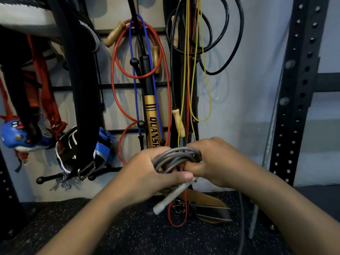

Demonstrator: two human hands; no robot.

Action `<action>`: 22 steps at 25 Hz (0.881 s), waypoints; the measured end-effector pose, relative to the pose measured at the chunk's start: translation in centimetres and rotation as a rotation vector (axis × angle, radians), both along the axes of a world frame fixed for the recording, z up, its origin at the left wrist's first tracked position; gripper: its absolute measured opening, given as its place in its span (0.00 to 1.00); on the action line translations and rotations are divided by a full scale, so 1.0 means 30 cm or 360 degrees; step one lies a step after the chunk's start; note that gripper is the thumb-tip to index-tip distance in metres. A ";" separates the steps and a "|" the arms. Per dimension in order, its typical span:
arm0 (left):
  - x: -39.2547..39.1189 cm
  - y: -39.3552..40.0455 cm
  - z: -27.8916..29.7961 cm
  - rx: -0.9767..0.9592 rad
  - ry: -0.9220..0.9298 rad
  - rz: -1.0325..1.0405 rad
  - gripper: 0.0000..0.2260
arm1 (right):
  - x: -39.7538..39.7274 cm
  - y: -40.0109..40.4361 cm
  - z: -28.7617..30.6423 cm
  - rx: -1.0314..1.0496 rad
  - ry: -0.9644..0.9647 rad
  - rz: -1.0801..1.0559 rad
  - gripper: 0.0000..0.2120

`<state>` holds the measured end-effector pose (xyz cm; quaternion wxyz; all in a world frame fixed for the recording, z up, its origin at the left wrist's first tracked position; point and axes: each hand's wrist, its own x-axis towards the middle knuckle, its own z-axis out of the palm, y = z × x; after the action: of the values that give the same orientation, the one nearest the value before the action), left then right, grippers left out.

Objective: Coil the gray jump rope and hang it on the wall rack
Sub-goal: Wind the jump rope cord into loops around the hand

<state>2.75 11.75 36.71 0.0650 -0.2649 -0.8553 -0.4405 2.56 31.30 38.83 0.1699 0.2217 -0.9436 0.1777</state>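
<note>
Gray rope [176,157] bundled in several loops between both hands, low in front of the wall rack [128,86]; left hand [147,173] grips the coil, fingers curled round the loops from behind, thumb [181,175] lying flat across the front just under them; right hand [217,162] meets it from the other side, fingers [193,165] curled in and pinching the loops' right end, knuckles up; the two hands touch at the coil; pale handle [173,196] sticks out below the left thumb, slanting down and left; a gray strand [242,227] hangs under the right wrist toward the floor [128,232]; above the fingers, on the rack, a red rope [117,70], a blue rope [131,57], a gold-and-black stick [151,115], yellow cord [207,85], black rope [226,34]; below the fingers, a brown belt [206,201] on the floor; left of the hands, gloves [16,135] hang from pegs.
</note>
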 end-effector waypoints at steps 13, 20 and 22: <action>0.007 -0.005 0.046 -0.0029 -0.0280 -0.0104 0.25 | -0.021 0.027 -0.019 -0.0208 -0.0100 0.0203 0.12; 0.002 0.004 0.009 -0.0094 -0.0294 -0.0098 0.19 | -0.036 0.009 -0.006 -0.0788 -0.0201 0.0569 0.19; 0.006 0.018 -0.012 0.0057 -0.0285 -0.0134 0.12 | -0.034 -0.026 -0.019 -0.0629 0.0072 0.0440 0.19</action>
<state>2.93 12.31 36.36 -0.0255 -0.2590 -0.8378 -0.4799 1.53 30.52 38.26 0.2049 0.3152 -0.8472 0.3754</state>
